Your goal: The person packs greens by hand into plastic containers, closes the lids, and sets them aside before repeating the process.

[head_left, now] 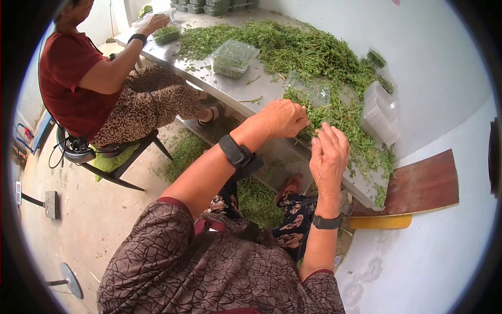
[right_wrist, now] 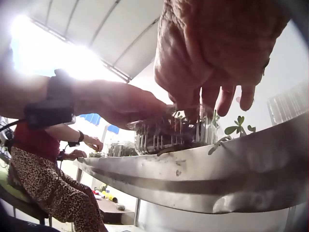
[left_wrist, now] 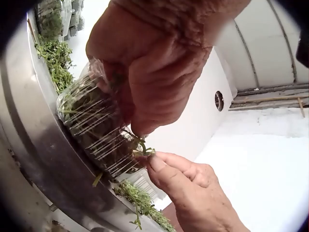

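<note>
At the table edge both hands meet over a clear plastic box [left_wrist: 89,118] of leafy green stems. My left hand [head_left: 286,118] has its fingers curled and holds a thin green sprig [left_wrist: 143,148]. The thumb and forefinger of my right hand [head_left: 329,157] pinch that sprig at its lower end, as the left wrist view shows. In the right wrist view the right hand's other fingers hang down in front of the box. A large heap of loose greens [head_left: 298,44] spreads across the metal table [head_left: 196,68] beyond the hands.
A filled clear box [head_left: 232,58] stands farther left. Nested clear containers [head_left: 379,112] sit by the wall at right. Packed boxes [head_left: 217,7] are stacked at the back. Another person [head_left: 78,78] sits at left, one hand at a box. Greens [head_left: 256,201] lie below the table.
</note>
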Demonstrator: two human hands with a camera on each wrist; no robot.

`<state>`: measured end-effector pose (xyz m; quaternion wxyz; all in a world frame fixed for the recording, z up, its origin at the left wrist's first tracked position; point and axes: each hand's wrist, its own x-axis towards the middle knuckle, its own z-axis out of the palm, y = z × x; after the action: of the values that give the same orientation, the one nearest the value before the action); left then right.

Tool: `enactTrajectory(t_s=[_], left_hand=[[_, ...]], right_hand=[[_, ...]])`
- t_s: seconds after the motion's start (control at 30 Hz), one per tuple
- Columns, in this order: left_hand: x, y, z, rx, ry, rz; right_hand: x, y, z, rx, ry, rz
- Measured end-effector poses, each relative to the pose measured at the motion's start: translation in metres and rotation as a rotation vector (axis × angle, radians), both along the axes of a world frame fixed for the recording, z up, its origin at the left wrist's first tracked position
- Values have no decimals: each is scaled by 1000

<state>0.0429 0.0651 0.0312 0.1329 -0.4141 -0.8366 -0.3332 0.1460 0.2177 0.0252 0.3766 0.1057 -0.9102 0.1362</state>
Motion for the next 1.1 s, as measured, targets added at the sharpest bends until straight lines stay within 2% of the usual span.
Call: enactTrajectory(t_s=[0.23,0.33,0.4,0.43,0.5,0.53,0.67,0.83,0.97,1.03,1.1], left_hand=[[6,6,-1,31,14,70],[7,6,-2,8,28,104],[5,7,-5,-1,50,111],[5,8,-5,8,46,116],[5,9,-5,-44,80,132],[6,9,-5,-40,77,133],[4,9,-7,-40,60,101],[5,11,-10,-65,46,101],[8,11,-10,-32,81,98],[8,11,-12,-9,129,90],[9,11,-13,68,194,94]], right_hand=[[-8,4,16,127,-132,45],[-8,11,16,60,-176,101],[-10,19,19,-137,-180,168],[-13,22,20,-127,-184,171],[-20,29,22,-312,-135,91],[-24,33,23,-221,-143,86],[-47,39,20,-192,-178,106],[-61,39,21,-253,-341,82],[-56,32,24,-256,-315,80],[-52,30,26,42,-181,55],[-46,25,29,80,-204,55]])
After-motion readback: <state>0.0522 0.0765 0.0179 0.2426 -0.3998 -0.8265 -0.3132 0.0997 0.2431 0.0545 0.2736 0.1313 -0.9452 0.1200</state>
